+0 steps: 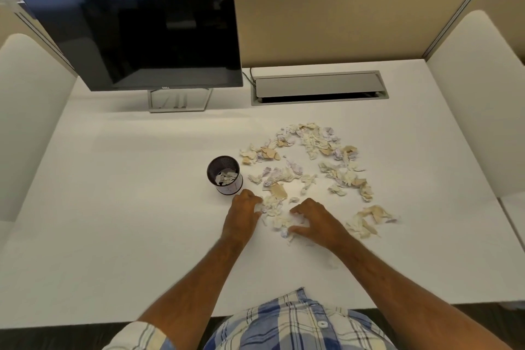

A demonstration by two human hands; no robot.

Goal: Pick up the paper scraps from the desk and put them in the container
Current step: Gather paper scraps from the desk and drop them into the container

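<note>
Both hands flanked a small heap of crumpled white and tan paper scraps [277, 214] on the white desk [113, 207]: left hand [244, 212] and right hand [315, 223], fingers curled loosely against it, neither visibly pinching any. The dark mesh cylindrical container [224, 175] stood just beyond the left hand.

Both hands down on the desk [113, 207]: left hand [243, 211] and right hand [314, 220] cupping a clump of paper scraps [277, 214], the container [224, 175] just beside the left.

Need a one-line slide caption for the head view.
Both hands, left hand and right hand, gather torn white and tan paper scraps beside a dark mesh cylindrical container on a white desk.
</note>
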